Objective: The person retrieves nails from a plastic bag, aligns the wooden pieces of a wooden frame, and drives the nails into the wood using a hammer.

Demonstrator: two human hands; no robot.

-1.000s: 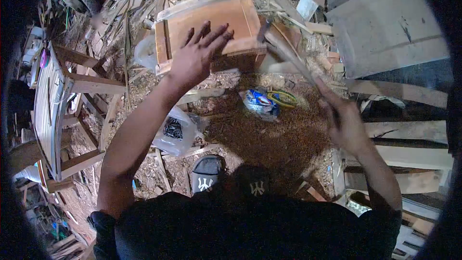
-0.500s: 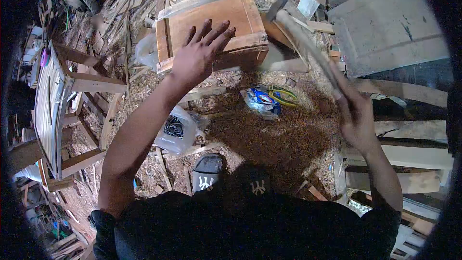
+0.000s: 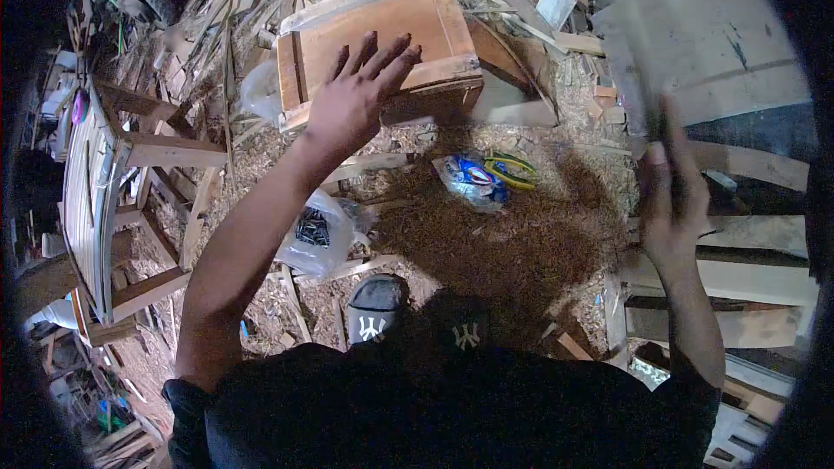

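A wooden box [image 3: 426, 30] with a framed orange-brown panel on top stands at the upper middle. My left hand [image 3: 356, 91] rests on its near part, fingers spread, with nothing in it. At the right, my right hand [image 3: 673, 200] is wrapped round the handle of a hammer [image 3: 638, 52], which is raised and blurred; its head cannot be made out. Between the hands, on the sawdust, lie a blue and white plastic packet [image 3: 473, 178] and yellow-handled pliers [image 3: 512, 172]. Below my left forearm is a clear bag of nails [image 3: 314, 230].
A wooden frame piece [image 3: 91, 208] with legs stands at the left. Large boards [image 3: 704, 43] and several planks [image 3: 738, 282] lie at the right. Scrap strips cover the ground behind the box. Two dark shoes [image 3: 376, 308] are at the bottom middle.
My right hand has swung the hammer up and to the right, away from the box's right edge. My left hand has stayed on the box, which has barely shifted.
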